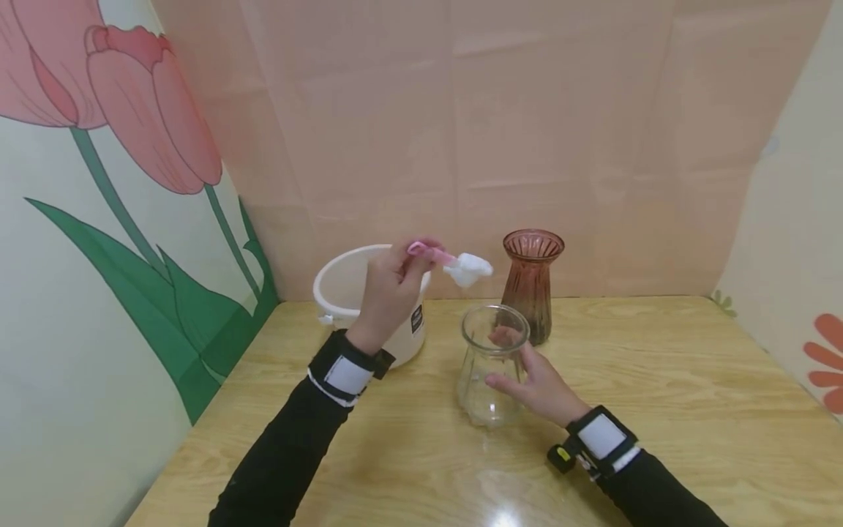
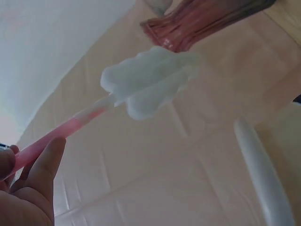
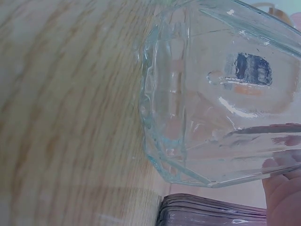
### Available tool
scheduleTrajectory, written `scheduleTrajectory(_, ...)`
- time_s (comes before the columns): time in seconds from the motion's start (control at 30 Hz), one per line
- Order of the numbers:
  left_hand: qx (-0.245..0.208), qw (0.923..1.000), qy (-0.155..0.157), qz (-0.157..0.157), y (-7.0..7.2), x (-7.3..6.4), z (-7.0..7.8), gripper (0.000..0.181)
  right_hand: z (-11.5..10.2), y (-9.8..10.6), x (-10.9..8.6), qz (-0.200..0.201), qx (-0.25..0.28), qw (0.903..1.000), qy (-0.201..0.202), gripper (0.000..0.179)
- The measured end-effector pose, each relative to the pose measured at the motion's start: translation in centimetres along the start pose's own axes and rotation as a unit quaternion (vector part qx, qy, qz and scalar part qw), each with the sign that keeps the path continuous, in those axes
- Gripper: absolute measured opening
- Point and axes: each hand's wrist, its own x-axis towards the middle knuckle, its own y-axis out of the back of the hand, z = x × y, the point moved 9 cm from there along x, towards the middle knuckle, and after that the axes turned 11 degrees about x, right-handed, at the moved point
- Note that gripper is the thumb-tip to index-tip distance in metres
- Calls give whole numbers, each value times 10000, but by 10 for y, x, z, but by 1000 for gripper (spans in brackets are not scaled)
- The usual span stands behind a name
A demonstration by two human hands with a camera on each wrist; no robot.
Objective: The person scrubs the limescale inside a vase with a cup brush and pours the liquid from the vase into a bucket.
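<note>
In the head view my left hand (image 1: 388,296) pinches the pink handle of a bottle brush (image 1: 467,269), raised in front of the bucket's rim. Its white sponge head (image 2: 146,82) points away from the fingers in the left wrist view and touches nothing. My right hand (image 1: 545,388) holds a clear glass vase (image 1: 484,399) at its right side, thumb in front and fingers behind the glass. The vase stands upright on the table, its wide mouth below and to the right of the sponge. Its faceted base (image 3: 162,108) fills much of the right wrist view.
A white bucket (image 1: 407,340) stands at the left, partly behind my left hand. Behind the clear vase is a ribbed reddish glass vase (image 1: 527,293). The wooden table (image 1: 658,380) meets a pink-covered wall at the back and a tulip-painted wall at the left.
</note>
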Motion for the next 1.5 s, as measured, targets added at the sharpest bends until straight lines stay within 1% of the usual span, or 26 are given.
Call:
scheduleTrajectory(0.07, 167, 9998, 117, -19, -6, -5, -8, 9, -1, 0, 0, -15, 3, 10000, 11, 71)
scheduleTrajectory(0.13, 223, 9995, 228, -18, -11, -10, -15, 9, -1, 0, -1, -25, 13, 10000, -15, 71)
scheduleTrajectory(0.3, 87, 9980, 618, -95, -33, -24, -37, 10, 1, 0, -1, -15, 12, 10000, -47, 71)
scheduleTrajectory(0.4, 62, 9958, 885, -210, -49, -34, -51, 12, 2, 0, -2, -1, 76, 10000, 9, 71)
scheduleTrajectory(0.53, 148, 9932, 1081, -406, -67, -48, -64, 14, 2, -1, -3, 1, 123, 9999, 57, 71)
scheduleTrajectory(0.6, 151, 9917, 1176, -500, -76, -54, -73, 15, 2, -2, -3, 3, 139, 9999, 9, 71)
scheduleTrajectory(0.7, 18, 9878, 1430, -621, -89, -63, -87, 17, 2, -3, -4, 0, 146, 9998, -109, 71)
scheduleTrajectory(0.8, -12, 9814, 1745, -795, -101, -72, -101, 18, 2, -4, -4, 2, 169, 9997, -180, 72)
scheduleTrajectory(0.9, 208, 9749, 1993, -965, -110, -81, -112, 18, 1, -5, -4, 10, 140, 9998, -162, 73)
scheduleTrajectory(0.93, 321, 9733, 2033, -1018, -113, -84, -115, 18, 0, -5, -3, 3, 130, 9998, -158, 74)
scheduleTrajectory(1.03, 456, 9705, 2082, -1128, -120, -90, -123, 18, -15, -8, -3, -38, 75, 9999, -137, 72)
scheduleTrajectory(1.1, 495, 9703, 2044, -1198, -125, -93, -129, 18, -16, -9, -3, -47, 74, 9999, -104, 71)
scheduleTrajectory(1.17, 560, 9722, 1911, -1231, -128, -94, -134, 19, -15, -8, -3, -48, 76, 9999, -61, 71)
scheduleTrajectory(1.27, 732, 9750, 1675, -1267, -131, -96, -141, 19, -1, -5, -3, -18, 89, 10000, 1, 72)
scheduleTrajectory(1.33, 728, 9765, 1563, -1295, -133, -97, -143, 19, -1, -4, -2, -9, 51, 10000, 9, 72)
scheduleTrajectory(1.4, 631, 9756, 1582, -1385, -135, -98, -146, 20, -1, -3, -2, 9, 12, 10000, 10, 72)
scheduleTrajectory(1.5, 551, 9704, 1671, -1652, -140, -102, -148, 25, -1, 0, -2, 35, -33, 10000, -20, 73)
